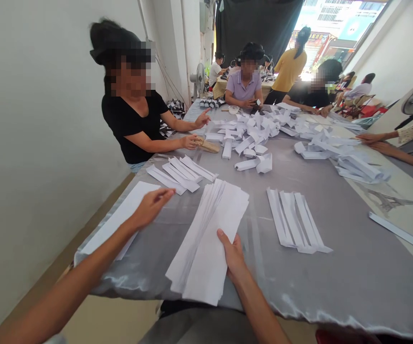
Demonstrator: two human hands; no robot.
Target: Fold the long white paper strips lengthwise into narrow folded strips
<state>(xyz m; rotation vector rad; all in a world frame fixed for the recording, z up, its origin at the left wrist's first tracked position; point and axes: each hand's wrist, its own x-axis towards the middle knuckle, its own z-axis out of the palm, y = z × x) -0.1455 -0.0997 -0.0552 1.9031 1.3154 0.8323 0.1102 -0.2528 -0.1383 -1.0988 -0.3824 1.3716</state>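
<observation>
A fanned stack of white paper strips point(206, 239) lies on the gray satin-covered counter point(350, 282), its long axis running from near the person's body up and slightly right, away from them. The right hand point(232, 253) sits at the stack's near right edge, partly open, with the thumb on top of the paper; how firmly it has hold, I cannot tell. Left of the stack, the left hand point(152, 208) is open with its fingers loosely curved, holding nothing, above a flat white sheet point(116, 215); whether they touch is unclear. Right of the stack lie folded white strips point(294, 222) side by side. Beyond it are more strips point(179, 174), a heap of folded paper pieces point(249, 138) and, farther still, a small white bowl point(233, 109), its contents too small to tell.
</observation>
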